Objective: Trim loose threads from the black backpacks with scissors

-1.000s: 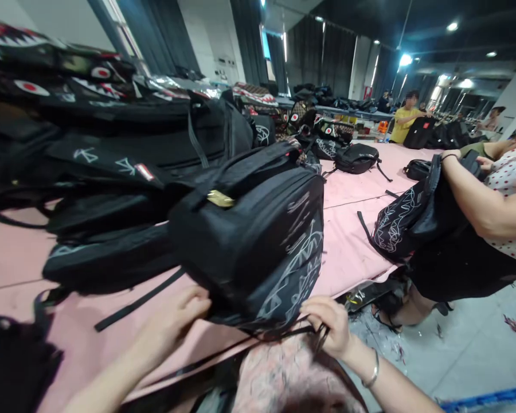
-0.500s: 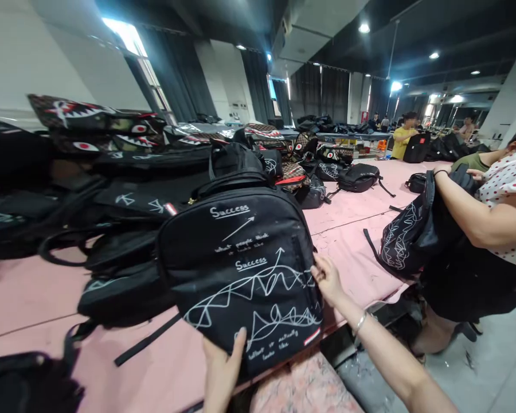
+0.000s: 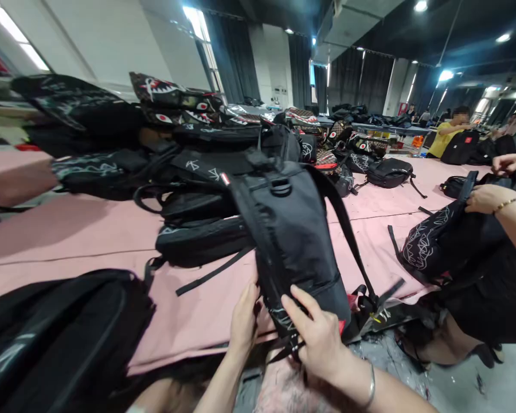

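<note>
Right behind our black backpack [image 3: 305,229], piled bags [image 3: 241,160] crowd the pink table [image 3: 90,235]. Our right hand [image 3: 316,332] grips its shoulder strap [image 3: 264,252] — left hand [image 3: 244,321]'s at the edge, grip unclear.

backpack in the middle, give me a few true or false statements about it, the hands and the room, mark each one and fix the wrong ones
1. The right hand is on the lower part of the backpack. True.
2. The backpack's front faces the camera. False: its back, with the shoulder straps, does.
3. The left hand is by the backpack's lower left side, as seen in the picture. True.
4. The right wrist is bare. False: it wears a silver bracelet.
5. The tabletop is blue. False: it is pink.
6. A person in a yellow top is in the background, toward the picture's right. True.
</note>
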`<state>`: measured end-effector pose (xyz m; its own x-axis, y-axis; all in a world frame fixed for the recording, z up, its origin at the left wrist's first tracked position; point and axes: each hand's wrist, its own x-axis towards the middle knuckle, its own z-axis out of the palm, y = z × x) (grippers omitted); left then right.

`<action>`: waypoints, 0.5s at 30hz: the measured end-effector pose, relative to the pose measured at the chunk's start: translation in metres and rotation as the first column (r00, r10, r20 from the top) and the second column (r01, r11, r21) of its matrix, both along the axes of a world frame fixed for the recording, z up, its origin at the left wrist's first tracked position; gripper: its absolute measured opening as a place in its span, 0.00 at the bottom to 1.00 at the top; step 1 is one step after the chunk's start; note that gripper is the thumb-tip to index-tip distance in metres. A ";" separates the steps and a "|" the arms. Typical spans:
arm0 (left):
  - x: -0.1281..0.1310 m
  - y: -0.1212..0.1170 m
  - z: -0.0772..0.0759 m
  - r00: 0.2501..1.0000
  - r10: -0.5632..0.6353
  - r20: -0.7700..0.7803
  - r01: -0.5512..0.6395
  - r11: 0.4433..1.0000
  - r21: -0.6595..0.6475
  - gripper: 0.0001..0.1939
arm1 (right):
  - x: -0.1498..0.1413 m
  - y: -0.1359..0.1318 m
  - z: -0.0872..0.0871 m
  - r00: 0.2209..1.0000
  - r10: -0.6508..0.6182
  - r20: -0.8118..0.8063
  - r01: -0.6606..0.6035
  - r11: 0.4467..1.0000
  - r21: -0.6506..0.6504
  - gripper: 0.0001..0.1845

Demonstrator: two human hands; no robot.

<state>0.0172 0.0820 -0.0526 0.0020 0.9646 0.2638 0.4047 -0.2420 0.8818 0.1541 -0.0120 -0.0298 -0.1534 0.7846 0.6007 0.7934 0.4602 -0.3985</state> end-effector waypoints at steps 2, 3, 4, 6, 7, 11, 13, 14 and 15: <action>0.004 -0.008 0.011 0.983 -0.101 0.152 0.099 0.995 0.016 0.32 | 0.004 0.000 -0.005 0.999 0.032 -0.010 -0.032 0.999 -0.009 0.38; 0.006 -0.010 0.017 0.970 -0.138 0.200 0.136 0.990 0.028 0.35 | 0.007 0.000 -0.007 0.998 0.063 -0.007 -0.063 0.998 -0.021 0.38; 0.009 -0.010 0.022 0.963 -0.165 0.212 0.163 0.986 0.029 0.39 | 0.009 -0.002 -0.010 0.995 0.102 0.001 -0.102 0.994 -0.037 0.38; 0.015 -0.007 0.030 0.972 -0.180 0.149 0.186 0.982 -0.023 0.42 | 0.014 -0.006 -0.017 0.986 0.164 0.008 -0.163 0.985 -0.061 0.39; 0.017 -0.004 0.031 0.978 -0.176 0.115 0.184 0.981 -0.067 0.40 | 0.017 -0.008 -0.022 0.988 0.156 -0.002 -0.155 0.986 -0.067 0.40; 0.024 0.008 0.023 0.989 -0.095 0.117 0.111 0.985 -0.134 0.26 | 0.028 -0.016 -0.041 0.997 -0.069 -0.034 0.066 0.993 -0.099 0.36; 0.028 0.011 0.017 0.990 -0.058 0.126 0.073 0.991 -0.115 0.22 | 0.030 -0.015 -0.047 0.990 -0.138 0.023 0.139 0.983 -0.119 0.32; 0.030 0.012 0.016 0.991 -0.048 0.124 0.062 0.992 -0.108 0.22 | 0.030 -0.014 -0.049 0.985 -0.163 0.049 0.168 0.979 -0.118 0.29; 0.032 0.013 0.014 0.992 -0.041 0.118 0.053 0.993 -0.105 0.21 | 0.030 -0.011 -0.050 0.979 -0.191 0.063 0.197 0.974 -0.111 0.27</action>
<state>0.0487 0.0947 -0.0384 0.0238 0.9869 0.1597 0.2890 -0.1597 0.9439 0.1836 -0.0230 -0.0795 -0.0197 0.8662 0.4993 0.8841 0.2483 -0.3960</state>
